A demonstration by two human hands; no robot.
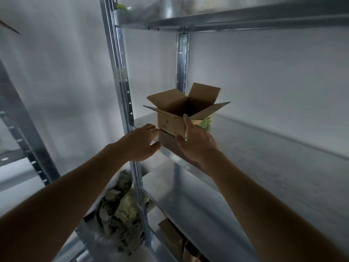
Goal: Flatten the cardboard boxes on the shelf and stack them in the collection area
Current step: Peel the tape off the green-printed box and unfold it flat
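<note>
While flaps gape, cardboard box (181, 114) between left hand (140, 141), right hand (196, 138)

From my feed I see two bare forearms, one entering from the lower left of the frame and one from the lower right. Neither carries a sleeve, cuff, watch, bracelet or glove anywhere along its visible length. The left hand (140, 143), near the middle of the frame, is bare, and I make out no ring on its fingers (151, 127). The right hand (196, 141), just right of it, is also bare, with short, unpainted nails. The dim light and soft focus hide finer detail.
</note>
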